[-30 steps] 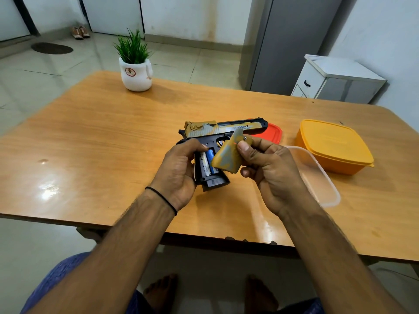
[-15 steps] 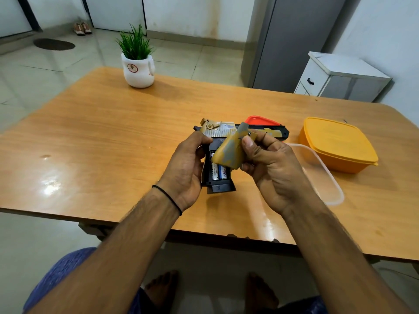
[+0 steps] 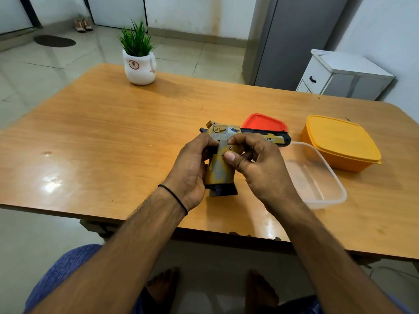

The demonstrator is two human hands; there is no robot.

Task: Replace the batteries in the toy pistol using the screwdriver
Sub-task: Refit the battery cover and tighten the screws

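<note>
The toy pistol (image 3: 229, 132), gold and black, is held above the wooden table (image 3: 113, 137) with its barrel pointing right. My left hand (image 3: 192, 168) grips the back of its handle. The yellow battery cover (image 3: 221, 171) lies flat on the side of the handle, a small screw showing near its top. My right hand (image 3: 256, 164) holds the cover against the handle, thumb on its face and fingers curled over the top. The batteries are hidden under the cover. No screwdriver is in view.
A clear plastic box (image 3: 315, 177) sits on the table right of my hands, an orange lidded box (image 3: 340, 141) beyond it, and a red lid (image 3: 265, 123) behind the pistol. A white pot with a green plant (image 3: 139, 64) stands at the far edge.
The cover was held off the handle with the batteries showing; now my right hand has laid it flat over the compartment. The pistol has tipped a little more upright.
</note>
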